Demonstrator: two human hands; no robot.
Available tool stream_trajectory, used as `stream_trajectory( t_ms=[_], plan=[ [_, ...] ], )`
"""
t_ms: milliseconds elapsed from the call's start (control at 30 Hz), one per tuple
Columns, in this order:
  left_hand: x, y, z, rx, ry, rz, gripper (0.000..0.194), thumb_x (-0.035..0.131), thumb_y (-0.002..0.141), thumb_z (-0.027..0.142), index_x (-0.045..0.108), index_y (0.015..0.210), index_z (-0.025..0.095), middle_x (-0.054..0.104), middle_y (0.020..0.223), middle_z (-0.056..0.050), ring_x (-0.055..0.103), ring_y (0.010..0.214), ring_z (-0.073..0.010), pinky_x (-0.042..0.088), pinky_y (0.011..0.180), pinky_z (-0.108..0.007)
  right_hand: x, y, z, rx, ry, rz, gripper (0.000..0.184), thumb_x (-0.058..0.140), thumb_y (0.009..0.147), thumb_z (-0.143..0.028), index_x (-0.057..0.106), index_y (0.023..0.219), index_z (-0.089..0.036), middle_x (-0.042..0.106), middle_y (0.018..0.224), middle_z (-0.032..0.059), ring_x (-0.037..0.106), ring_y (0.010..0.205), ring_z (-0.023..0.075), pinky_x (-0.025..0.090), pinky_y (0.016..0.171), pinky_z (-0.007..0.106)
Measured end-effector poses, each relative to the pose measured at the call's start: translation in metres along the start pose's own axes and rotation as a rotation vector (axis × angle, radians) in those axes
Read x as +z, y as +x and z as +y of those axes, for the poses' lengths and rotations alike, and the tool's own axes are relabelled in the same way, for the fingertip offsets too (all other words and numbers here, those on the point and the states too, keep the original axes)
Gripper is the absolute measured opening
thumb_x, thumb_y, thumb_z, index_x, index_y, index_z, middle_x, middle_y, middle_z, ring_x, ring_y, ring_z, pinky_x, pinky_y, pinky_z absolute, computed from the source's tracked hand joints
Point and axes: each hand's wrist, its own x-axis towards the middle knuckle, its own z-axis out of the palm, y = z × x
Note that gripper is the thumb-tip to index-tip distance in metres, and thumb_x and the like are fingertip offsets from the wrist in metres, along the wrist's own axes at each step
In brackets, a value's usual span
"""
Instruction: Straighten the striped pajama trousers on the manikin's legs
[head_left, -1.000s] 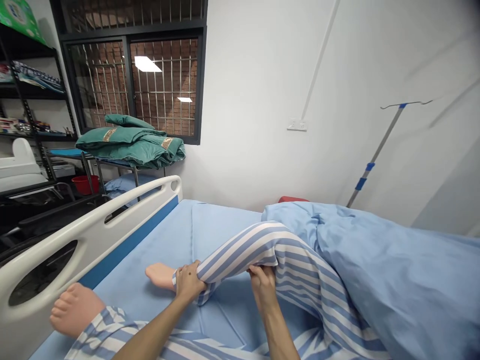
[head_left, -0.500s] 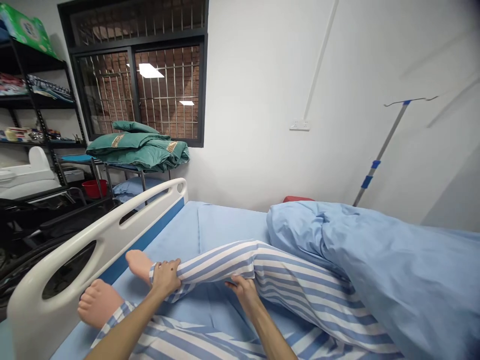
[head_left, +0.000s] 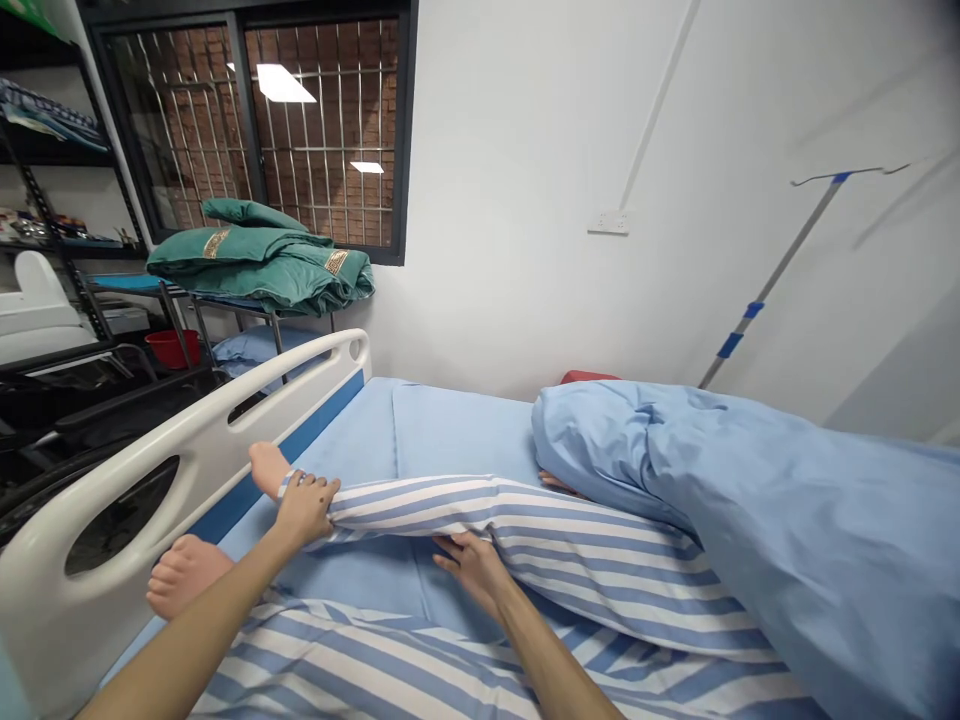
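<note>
Fingers (head_left: 319, 492) of left hand (head_left: 304, 510) curled shut around striped trouser cuff (head_left: 289, 484), just above bare manikin foot (head_left: 268, 468). Right hand (head_left: 472, 570) open, fingers (head_left: 450, 550) spread, touching underside of same trouser leg (head_left: 570, 540), no grip visible. Leg lying across blue bed sheet (head_left: 457, 430); second foot (head_left: 187, 575) near white bed rail (head_left: 187, 440). Blue duvet (head_left: 750, 510) bunched at right over far end of leg. Beyond rail, folded green quilts (head_left: 255, 255) on metal rack (head_left: 225, 310), below barred window (head_left: 255, 130).
</note>
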Motion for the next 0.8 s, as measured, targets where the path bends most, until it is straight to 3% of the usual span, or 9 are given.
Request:
stream_trajectory(
  t_ms=[233,500,633,800],
  plan=[
    [-0.008,0.021,-0.012,0.089,0.046,0.045,0.041,0.059,0.060,0.030,0.054,0.100,0.020,0.062,0.093,-0.010,0.051,0.093,-0.0270,0.021,0.091,-0.044,-0.008,0.011,0.011,0.114,-0.003,0.032,0.015,0.063,0.060,-0.021,0.058,0.074,-0.022,0.061,0.104,0.0019,0.052,0.105,0.0241,0.042,0.081,0.039],
    [0.032,0.030,-0.017,0.142,0.012,-0.002,0.046,0.058,0.061,0.020,0.050,0.106,0.017,0.060,0.098,-0.012,0.051,0.095,-0.0262,0.020,0.092,-0.046,-0.024,0.016,0.022,0.275,-0.144,-0.002,0.012,0.057,0.070,-0.028,0.060,0.080,-0.022,0.054,0.121,0.0033,0.051,0.109,0.0262,0.042,0.083,0.040],
    [0.047,0.033,-0.022,0.197,0.026,-0.020,0.047,0.058,0.062,0.022,0.049,0.108,0.017,0.060,0.098,-0.012,0.050,0.095,-0.0256,0.021,0.092,-0.045,-0.029,0.016,0.026,0.353,-0.254,0.010,0.017,0.057,0.070,-0.029,0.062,0.083,-0.019,0.058,0.114,0.0083,0.055,0.102,0.0257,0.045,0.075,0.035],
    [0.049,0.035,-0.024,0.244,0.023,-0.061,0.037,0.049,0.072,0.017,0.049,0.109,0.016,0.059,0.102,-0.014,0.049,0.097,-0.0253,0.020,0.095,-0.047,-0.029,0.016,0.027,0.407,-0.410,0.009,0.024,0.057,0.071,-0.034,0.065,0.085,-0.016,0.062,0.104,0.0125,0.055,0.100,0.0251,0.045,0.075,0.034]
  ],
)
